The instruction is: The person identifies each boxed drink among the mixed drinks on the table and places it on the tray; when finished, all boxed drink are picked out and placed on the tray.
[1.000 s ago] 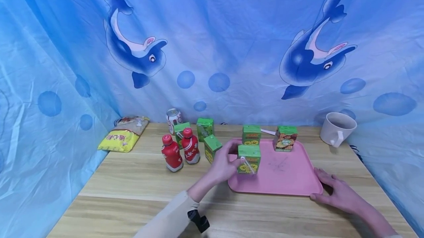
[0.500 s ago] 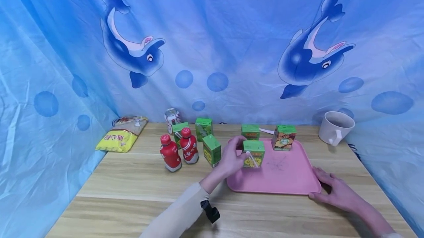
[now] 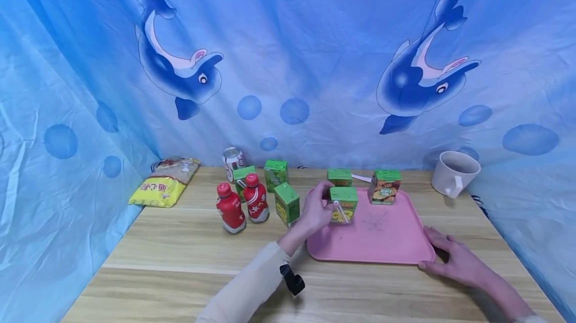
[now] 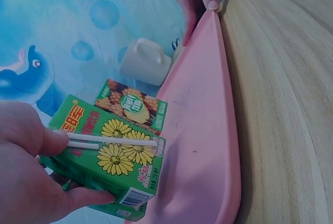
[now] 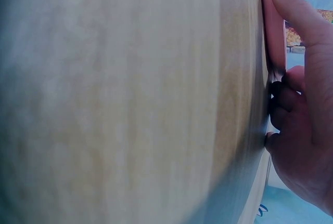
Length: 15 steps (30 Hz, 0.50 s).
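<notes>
1. Flower-print carton [image 3: 343, 206]: upright, held over the left part of the pink tray [image 3: 382, 238]. Cannot tell whether its base touches the tray.
2. Left grip [image 3: 316, 211]: clamped on that carton, thumb on the front by the straw [image 4: 112, 140].
3. Right grip [image 3: 454, 259]: fingers apart, set about the tray's near right corner, thumb touching the rim.
4. Risk (judgement): far green carton [image 3: 339, 177] is just behind, base hidden. Pushing the held one farther could knock it.
5. Risk: thumb crosses the straw; a sideways slip might peel it loose. Too hard a squeeze would likely dent the box.
6. Risk: with the right grip lifted, a bump could shift the tray and tip the brown-fronted carton [image 3: 384, 189] at its far edge.
7. Risk: a leftward sweep of the left arm could catch the angled green carton [image 3: 287, 205], just left of the tray.
8. Table [image 3: 180, 263]: pale wood grain. Left: red bottles [image 3: 231, 210], can [image 3: 231, 164] beyond; far left, snack bag [image 3: 164, 183]. Far right: mug [image 3: 455, 174].
9. Room: blue dolphin-print curtain [image 3: 288, 38] hangs behind and at both sides.
</notes>
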Each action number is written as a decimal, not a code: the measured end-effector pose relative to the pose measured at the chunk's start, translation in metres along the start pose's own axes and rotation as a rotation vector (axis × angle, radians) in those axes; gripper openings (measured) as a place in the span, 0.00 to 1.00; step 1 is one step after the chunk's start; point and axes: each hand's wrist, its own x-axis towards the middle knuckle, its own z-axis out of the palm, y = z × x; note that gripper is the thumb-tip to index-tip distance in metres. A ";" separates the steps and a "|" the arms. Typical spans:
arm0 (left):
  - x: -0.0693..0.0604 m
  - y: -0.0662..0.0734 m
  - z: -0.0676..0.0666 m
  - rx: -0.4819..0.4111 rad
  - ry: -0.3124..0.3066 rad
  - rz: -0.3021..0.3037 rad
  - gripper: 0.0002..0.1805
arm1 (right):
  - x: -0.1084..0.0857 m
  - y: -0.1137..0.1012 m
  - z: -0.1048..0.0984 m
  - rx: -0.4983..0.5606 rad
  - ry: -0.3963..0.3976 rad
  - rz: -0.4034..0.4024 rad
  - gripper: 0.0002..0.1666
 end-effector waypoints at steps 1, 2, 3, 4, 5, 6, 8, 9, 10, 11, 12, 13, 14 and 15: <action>0.001 0.000 0.001 0.000 -0.001 0.003 0.25 | 0.000 0.000 0.000 0.001 0.001 0.000 0.56; 0.001 -0.001 0.001 -0.002 -0.002 0.006 0.24 | 0.000 0.000 0.000 0.002 0.000 0.001 0.56; 0.002 -0.001 0.002 -0.004 -0.003 0.003 0.24 | 0.000 0.000 0.000 0.002 0.001 0.000 0.56; 0.002 -0.002 0.003 -0.009 -0.006 -0.001 0.24 | 0.000 0.000 0.000 0.000 0.002 0.001 0.56; 0.003 -0.002 0.003 -0.015 -0.006 -0.009 0.24 | 0.000 0.000 0.000 0.001 0.002 0.002 0.56; 0.003 -0.002 0.004 -0.022 -0.006 -0.016 0.24 | 0.000 0.000 0.000 0.000 0.001 0.003 0.56; 0.004 -0.003 0.004 -0.035 -0.003 -0.027 0.25 | 0.000 0.000 0.000 -0.001 0.001 0.006 0.57; 0.004 -0.003 0.005 -0.035 0.000 -0.032 0.25 | 0.000 0.000 0.000 -0.001 0.002 0.006 0.57; 0.004 -0.003 0.005 -0.034 0.004 -0.036 0.25 | 0.000 0.000 0.000 -0.002 0.003 0.005 0.57; 0.005 -0.004 0.006 -0.032 0.009 -0.040 0.25 | 0.000 0.000 0.000 -0.002 0.004 0.004 0.57; 0.005 -0.004 0.006 -0.030 0.012 -0.043 0.25 | 0.000 0.000 0.000 -0.002 0.004 0.004 0.57; 0.005 -0.004 0.007 -0.028 0.015 -0.046 0.24 | 0.000 0.000 0.000 -0.002 0.006 0.002 0.57; 0.005 -0.005 0.007 -0.025 0.018 -0.052 0.24 | 0.000 0.000 0.000 -0.003 0.006 0.002 0.57; 0.005 -0.005 0.008 -0.021 0.022 -0.057 0.24 | 0.000 0.001 0.000 -0.004 0.006 0.002 0.57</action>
